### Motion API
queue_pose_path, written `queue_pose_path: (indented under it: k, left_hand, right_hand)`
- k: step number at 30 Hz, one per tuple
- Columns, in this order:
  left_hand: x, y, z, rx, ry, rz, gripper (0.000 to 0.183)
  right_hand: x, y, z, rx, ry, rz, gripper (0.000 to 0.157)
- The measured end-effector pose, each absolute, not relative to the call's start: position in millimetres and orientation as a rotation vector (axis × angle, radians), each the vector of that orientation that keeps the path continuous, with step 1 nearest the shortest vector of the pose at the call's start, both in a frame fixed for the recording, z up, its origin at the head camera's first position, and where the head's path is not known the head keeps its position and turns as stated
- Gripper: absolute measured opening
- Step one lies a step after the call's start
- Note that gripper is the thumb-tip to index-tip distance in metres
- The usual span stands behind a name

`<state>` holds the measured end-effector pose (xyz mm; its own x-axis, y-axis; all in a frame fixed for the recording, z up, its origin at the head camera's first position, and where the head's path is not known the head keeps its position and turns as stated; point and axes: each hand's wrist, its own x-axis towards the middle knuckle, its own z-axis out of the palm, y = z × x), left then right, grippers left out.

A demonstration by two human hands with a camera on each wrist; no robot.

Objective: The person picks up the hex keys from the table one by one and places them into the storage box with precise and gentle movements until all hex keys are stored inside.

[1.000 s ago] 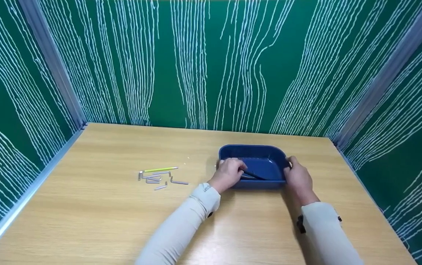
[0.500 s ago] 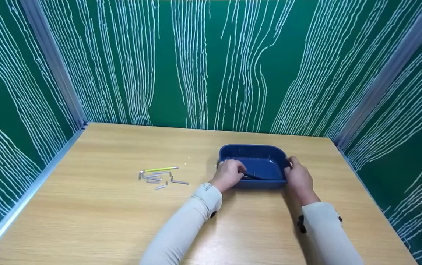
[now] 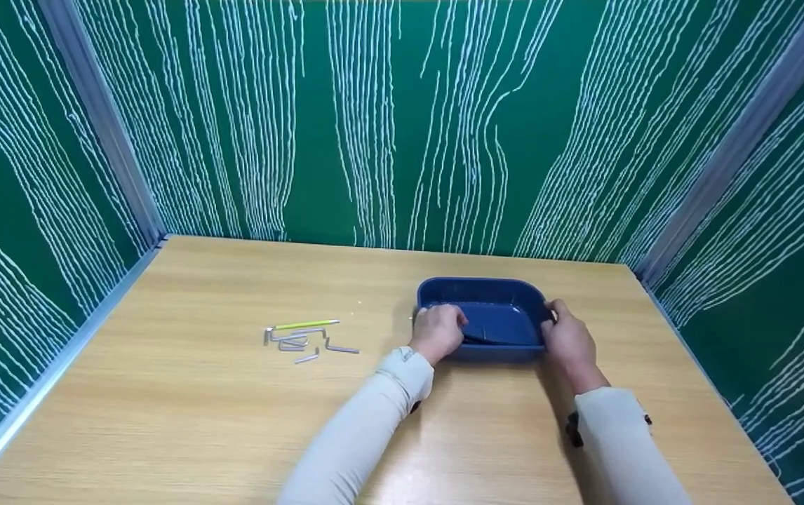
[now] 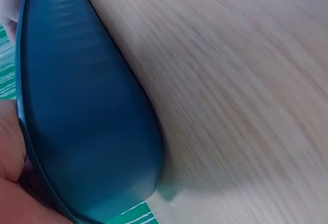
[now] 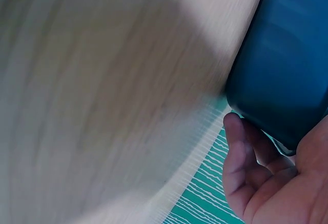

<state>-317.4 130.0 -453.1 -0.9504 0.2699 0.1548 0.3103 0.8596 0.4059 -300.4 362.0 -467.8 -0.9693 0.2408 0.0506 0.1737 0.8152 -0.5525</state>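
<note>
A dark blue plastic bin sits on the table, right of the middle. My left hand reaches over its near left corner with bent fingers. They seem to pinch a thin black stick-like thing, which lies low along the near wall inside; its left end is hidden by the hand. On the bin's right side, my right hand grips the rim, thumb on top. In the right wrist view, fingers curl by the bin's outer corner. The left wrist view shows the bin's outer wall beside my left hand.
Several grey L-shaped hex keys and a yellow-green pencil-like stick lie on the wooden table left of the bin. Small pale specks lie behind them. Green walls with white lines stand around the table.
My left hand has shifted slightly right and lowered the black stick-like thing closer to the bin's floor. My right hand and the bin have stayed put.
</note>
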Motion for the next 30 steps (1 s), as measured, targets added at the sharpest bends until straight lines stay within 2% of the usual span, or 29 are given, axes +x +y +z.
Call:
queue_pose_path:
  k: [18, 30]
  left_hand:
    - [-324.5, 128.4, -466.9, -0.478, -2.898, -0.687, 0.017]
    - [-321.8, 130.2, -464.2, -0.402, -2.824, -0.752, 0.016]
  right_hand:
    - [-298.8, 363.7, -471.2, -0.327, -2.891, 0.853, 0.041]
    - [-300.0, 364.2, -470.6, -0.320, -2.862, 0.899, 0.040]
